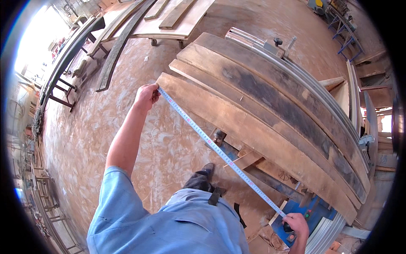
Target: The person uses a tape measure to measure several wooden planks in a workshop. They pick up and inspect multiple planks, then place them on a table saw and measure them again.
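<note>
A pale tape measure blade (210, 142) is stretched slantwise from one of my hands to the other, along the near side of the closest wooden plank (245, 120). With closed fingers, my left hand (146, 96) pinches the blade's free end by the plank's left end. Lower right, my right hand (297, 223) grips the dark tape case, mostly hidden by the fingers. Beyond the closest plank lie a narrower plank (253, 108), a plank with a blackened stretch (270, 91) and another dark-stained plank (249, 59), side by side.
The planks rest on a machine with metal rails (304, 76) at its far side and a blue panel with buttons (302, 211) nearby. A wheeled table (196, 15) bearing boards stands at the back. Long boards (114, 63) and a dark metal stand (63, 78) are further left.
</note>
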Motion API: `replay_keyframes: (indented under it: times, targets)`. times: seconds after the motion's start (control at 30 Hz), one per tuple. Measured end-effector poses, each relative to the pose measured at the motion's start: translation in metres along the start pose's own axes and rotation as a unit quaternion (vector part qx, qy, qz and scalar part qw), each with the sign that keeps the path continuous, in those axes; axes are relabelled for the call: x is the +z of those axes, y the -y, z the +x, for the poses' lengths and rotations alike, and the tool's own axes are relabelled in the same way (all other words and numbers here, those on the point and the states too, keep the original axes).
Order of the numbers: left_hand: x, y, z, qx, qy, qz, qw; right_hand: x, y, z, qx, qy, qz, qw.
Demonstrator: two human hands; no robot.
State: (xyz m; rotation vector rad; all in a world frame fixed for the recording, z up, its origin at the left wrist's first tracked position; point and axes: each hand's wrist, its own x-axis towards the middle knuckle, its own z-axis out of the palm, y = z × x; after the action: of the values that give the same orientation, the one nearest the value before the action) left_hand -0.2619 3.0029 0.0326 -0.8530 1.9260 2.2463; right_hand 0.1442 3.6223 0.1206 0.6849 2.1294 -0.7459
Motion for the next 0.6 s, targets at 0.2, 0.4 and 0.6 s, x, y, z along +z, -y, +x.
replay_keyframes:
  times: [0.2,0.4,0.6]
  targets:
    - [-0.008,0.002,0.044,0.033,-0.112,0.075,0.99,-0.022,0.071,0.004,-0.009,-0.085,0.008,0.996]
    - [-0.029,0.006,0.102,0.165,-0.183,0.458,0.854,-0.039,0.107,0.012,-0.06,-0.185,-0.015,0.981]
    - [-0.046,0.026,0.165,0.151,-0.124,0.662,0.724,-0.069,0.105,0.027,-0.113,-0.223,-0.109,0.962]
